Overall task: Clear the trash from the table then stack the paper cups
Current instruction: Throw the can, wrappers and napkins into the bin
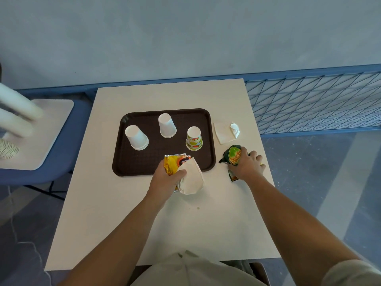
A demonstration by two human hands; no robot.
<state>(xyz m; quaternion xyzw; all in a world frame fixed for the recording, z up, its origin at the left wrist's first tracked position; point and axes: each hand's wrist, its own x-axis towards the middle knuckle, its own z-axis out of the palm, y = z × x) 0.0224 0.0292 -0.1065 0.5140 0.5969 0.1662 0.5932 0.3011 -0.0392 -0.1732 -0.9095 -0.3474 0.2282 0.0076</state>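
Three paper cups stand upside down on a dark brown tray: a white cup at the left, a white cup at the back, and a printed green-and-yellow cup at the right. My left hand is at the tray's near edge, shut on a yellow foil wrapper together with a white napkin. My right hand lies on the table right of the tray, fingers closed over a crumpled green snack bag.
A flat white napkin with a small crumpled white scrap lies on the white table beyond my right hand. A blue mesh railing runs at the right. A second table with a stack of cups stands at the left.
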